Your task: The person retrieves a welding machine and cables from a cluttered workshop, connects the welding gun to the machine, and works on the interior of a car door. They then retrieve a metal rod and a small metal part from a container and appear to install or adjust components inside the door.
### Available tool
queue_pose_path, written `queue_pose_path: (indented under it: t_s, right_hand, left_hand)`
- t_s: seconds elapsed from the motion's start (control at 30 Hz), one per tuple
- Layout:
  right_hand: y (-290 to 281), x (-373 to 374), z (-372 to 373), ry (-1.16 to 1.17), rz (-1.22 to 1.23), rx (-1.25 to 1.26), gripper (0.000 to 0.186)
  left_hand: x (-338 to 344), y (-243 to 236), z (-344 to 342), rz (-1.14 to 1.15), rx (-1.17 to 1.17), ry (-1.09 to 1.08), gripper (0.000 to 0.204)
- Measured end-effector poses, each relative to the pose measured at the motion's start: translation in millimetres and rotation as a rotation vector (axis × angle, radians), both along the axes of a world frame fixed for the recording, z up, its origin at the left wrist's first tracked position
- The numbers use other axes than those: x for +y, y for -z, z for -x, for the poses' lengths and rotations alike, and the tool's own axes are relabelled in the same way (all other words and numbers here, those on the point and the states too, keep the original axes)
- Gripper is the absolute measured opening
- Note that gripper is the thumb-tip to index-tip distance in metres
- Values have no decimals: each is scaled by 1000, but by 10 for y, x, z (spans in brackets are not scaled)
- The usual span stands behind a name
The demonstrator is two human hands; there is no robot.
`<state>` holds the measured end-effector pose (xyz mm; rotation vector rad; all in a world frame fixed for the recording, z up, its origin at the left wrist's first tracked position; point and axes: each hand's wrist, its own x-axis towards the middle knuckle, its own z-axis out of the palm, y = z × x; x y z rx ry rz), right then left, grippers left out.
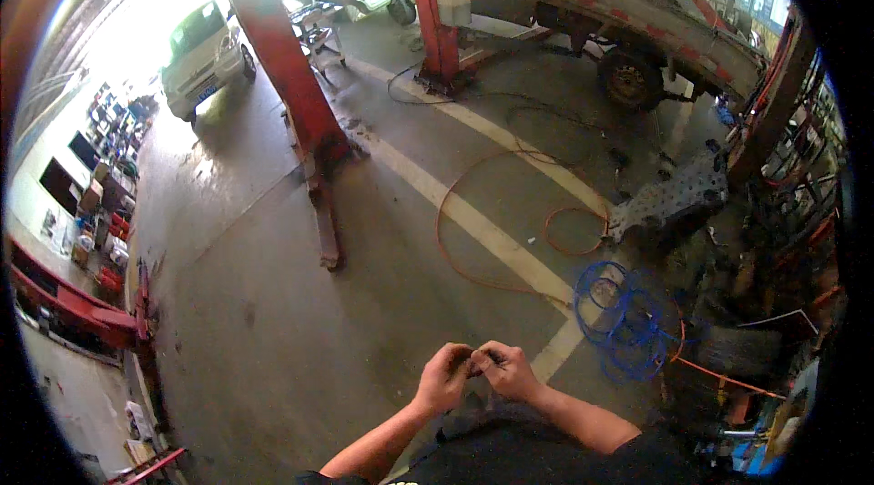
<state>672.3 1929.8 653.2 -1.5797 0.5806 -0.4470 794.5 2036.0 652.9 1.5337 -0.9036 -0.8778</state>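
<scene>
Both of my hands meet in front of my body, low in the head view. My left hand has its fingers curled inward, touching the right. Close beside it, my right hand is bent with thumb and fingers pinched together. A small dark thing shows between the fingertips of the two hands; its kind cannot be made out. The fingertips look dark and dirty. Below my hands is my dark clothing.
Coiled blue hose and an orange hose lie on the floor to the right. Red lift posts stand ahead, one with a low arm. A truck and a white van are farther off. A grey perforated panel leans at right.
</scene>
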Motion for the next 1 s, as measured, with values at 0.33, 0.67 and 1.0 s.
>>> queue_pose_path:
  t_s: [0.33,0.67,1.0]
  right_hand:
    - [284,-1831,-1846,-82,-70,59,32]
    - [117,-3796,-3835,-436,697,-398,18]
    - [180,-5538,-5673,-34,-66,-168,18]
  left_hand:
    - [-1832,333,-1834,-142,-562,-65,12]
    - [-3150,16,-3383,-185,443,-333,29]
    - [-5129,196,-5930,103,197,-475,37]
